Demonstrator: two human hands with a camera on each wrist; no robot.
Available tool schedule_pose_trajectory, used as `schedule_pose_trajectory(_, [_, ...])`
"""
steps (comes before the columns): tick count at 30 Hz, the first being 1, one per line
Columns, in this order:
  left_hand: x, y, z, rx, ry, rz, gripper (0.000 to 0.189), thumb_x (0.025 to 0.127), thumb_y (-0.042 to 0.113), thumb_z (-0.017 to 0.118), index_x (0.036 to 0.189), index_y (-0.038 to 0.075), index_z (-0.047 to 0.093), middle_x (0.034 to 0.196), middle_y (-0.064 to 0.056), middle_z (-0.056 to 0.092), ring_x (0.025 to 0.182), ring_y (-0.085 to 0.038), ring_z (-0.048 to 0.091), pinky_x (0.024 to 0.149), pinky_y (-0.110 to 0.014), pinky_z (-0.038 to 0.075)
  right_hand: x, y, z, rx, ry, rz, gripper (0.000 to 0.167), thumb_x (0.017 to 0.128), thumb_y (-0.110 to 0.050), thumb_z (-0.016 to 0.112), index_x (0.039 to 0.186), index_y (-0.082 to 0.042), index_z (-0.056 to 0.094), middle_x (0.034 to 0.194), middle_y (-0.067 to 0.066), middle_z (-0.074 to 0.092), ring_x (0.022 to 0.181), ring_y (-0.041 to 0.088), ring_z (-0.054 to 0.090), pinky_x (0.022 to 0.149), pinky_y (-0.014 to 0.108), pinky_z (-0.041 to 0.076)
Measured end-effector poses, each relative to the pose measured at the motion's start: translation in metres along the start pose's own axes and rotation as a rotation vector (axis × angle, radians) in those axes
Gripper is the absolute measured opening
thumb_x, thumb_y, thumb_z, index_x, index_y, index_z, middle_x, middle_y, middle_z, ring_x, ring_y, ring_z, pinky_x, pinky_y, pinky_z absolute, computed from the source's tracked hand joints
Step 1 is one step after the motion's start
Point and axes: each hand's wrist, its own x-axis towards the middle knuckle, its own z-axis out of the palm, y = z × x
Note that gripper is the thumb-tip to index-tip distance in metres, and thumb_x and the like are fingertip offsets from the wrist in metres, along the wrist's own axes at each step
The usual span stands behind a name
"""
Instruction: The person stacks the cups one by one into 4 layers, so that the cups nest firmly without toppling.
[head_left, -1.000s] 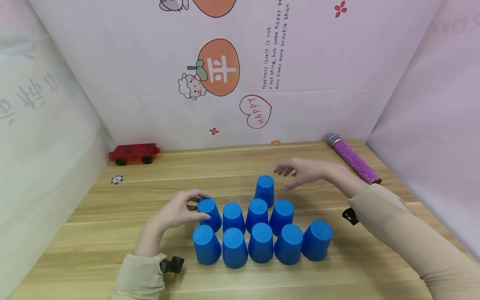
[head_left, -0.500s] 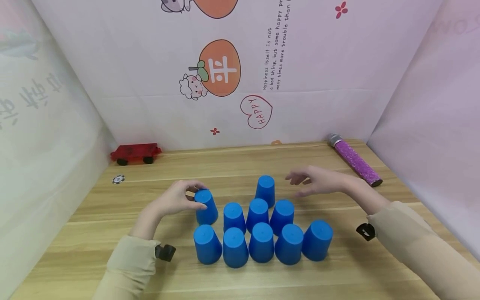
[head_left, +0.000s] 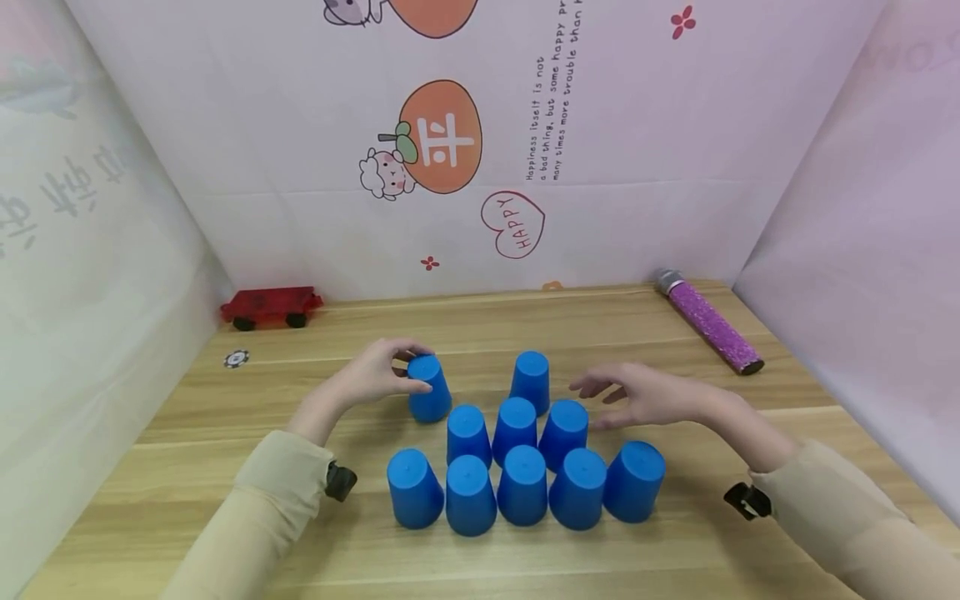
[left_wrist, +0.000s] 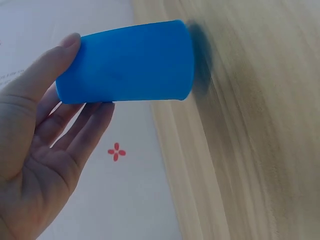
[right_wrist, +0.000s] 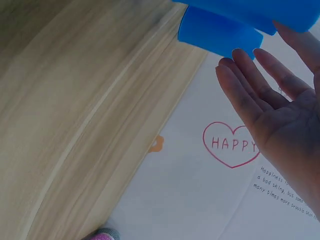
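My left hand (head_left: 380,372) pinches a blue plastic cup (head_left: 429,390) near its closed end, which faces up. In the left wrist view, thumb and fingers lie on opposite sides of that cup (left_wrist: 127,62), and its shadow shows on the wood beside the rim. My right hand (head_left: 645,396) has loosely bent fingers and holds nothing. Its thumb tip is right at the right-hand cup (head_left: 564,433) of a middle row of 3. A lone cup (head_left: 530,382) stands behind that row. Several more upside-down cups form a front row, among them a middle cup (head_left: 522,487).
At the back left of the wooden table (head_left: 187,517) are a red toy car (head_left: 272,307) and a poker chip (head_left: 236,358). A glittery purple microphone (head_left: 708,322) lies at the back right. Printed white cloth (head_left: 615,225) hangs behind and along both sides.
My left hand has carried its cup out of the middle row's left end, first slightly left, then back and right. The right hand has moved right, away from the lone cup, and nearer the front.
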Motion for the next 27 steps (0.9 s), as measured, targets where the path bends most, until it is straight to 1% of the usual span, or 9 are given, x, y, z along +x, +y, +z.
schedule_pose_trajectory(6, [0.013, 0.007, 0.007, 0.015, -0.003, 0.043, 0.050, 0.080, 0.023, 0.076, 0.123, 0.005, 0.058, 0.121, -0.011, 0.062, 0.113, -0.029, 0.058, 0.086, -0.038, 0.056, -0.002, -0.005, 0.005, 0.030, -0.008, -0.020, 0.052, 0.087, -0.024, 0.068, 0.129, -0.001, 0.049, 0.124, 0.016, 0.059, 0.115, 0.035, 0.056, 0.093, 0.048, 0.050])
schedule_pose_trajectory(10, [0.020, 0.009, 0.013, 0.010, -0.021, 0.054, 0.049, 0.080, 0.023, 0.076, 0.123, 0.005, 0.058, 0.121, -0.011, 0.062, 0.113, -0.029, 0.058, 0.085, -0.036, 0.056, 0.000, -0.006, 0.009, 0.042, -0.012, -0.038, 0.054, 0.086, -0.025, 0.068, 0.130, 0.000, 0.049, 0.124, 0.015, 0.059, 0.114, 0.033, 0.056, 0.093, 0.048, 0.050])
schedule_pose_trajectory(14, [0.026, 0.012, 0.018, 0.018, -0.028, 0.062, 0.049, 0.080, 0.023, 0.076, 0.122, 0.006, 0.059, 0.121, -0.010, 0.062, 0.113, -0.028, 0.059, 0.085, -0.036, 0.056, 0.002, -0.007, 0.014, 0.043, -0.005, -0.051, 0.054, 0.086, -0.026, 0.069, 0.129, -0.001, 0.049, 0.123, 0.012, 0.060, 0.113, 0.031, 0.057, 0.093, 0.047, 0.051])
schedule_pose_trajectory(18, [0.031, 0.016, 0.021, 0.010, -0.036, 0.066, 0.049, 0.080, 0.023, 0.075, 0.123, 0.005, 0.058, 0.122, -0.010, 0.062, 0.114, -0.029, 0.058, 0.086, -0.036, 0.056, 0.003, -0.007, 0.018, 0.057, 0.003, -0.058, 0.054, 0.086, -0.025, 0.069, 0.130, -0.002, 0.049, 0.123, 0.013, 0.060, 0.113, 0.031, 0.057, 0.092, 0.047, 0.051])
schedule_pose_trajectory(20, [0.034, 0.018, 0.023, -0.001, -0.046, 0.071, 0.050, 0.080, 0.023, 0.075, 0.123, 0.005, 0.058, 0.122, -0.010, 0.062, 0.114, -0.028, 0.058, 0.087, -0.036, 0.056, 0.004, -0.007, 0.020, 0.066, 0.011, -0.057, 0.053, 0.086, -0.024, 0.069, 0.130, -0.001, 0.049, 0.124, 0.014, 0.060, 0.114, 0.031, 0.057, 0.091, 0.047, 0.052])
schedule_pose_trajectory(25, [0.041, 0.022, 0.029, -0.029, -0.092, 0.109, 0.048, 0.082, 0.023, 0.074, 0.124, 0.005, 0.058, 0.122, -0.010, 0.062, 0.115, -0.029, 0.058, 0.087, -0.037, 0.055, 0.005, -0.006, 0.024, 0.068, 0.035, -0.059, 0.052, 0.086, -0.024, 0.068, 0.129, -0.002, 0.049, 0.123, 0.015, 0.060, 0.113, 0.031, 0.058, 0.090, 0.044, 0.053])
schedule_pose_trajectory(27, [0.043, 0.023, 0.031, -0.030, -0.099, 0.122, 0.048, 0.082, 0.023, 0.073, 0.124, 0.006, 0.058, 0.122, -0.010, 0.062, 0.115, -0.028, 0.058, 0.087, -0.036, 0.055, 0.006, -0.006, 0.025, 0.065, 0.041, -0.063, 0.052, 0.086, -0.025, 0.068, 0.129, -0.002, 0.049, 0.123, 0.014, 0.060, 0.112, 0.031, 0.058, 0.089, 0.043, 0.053])
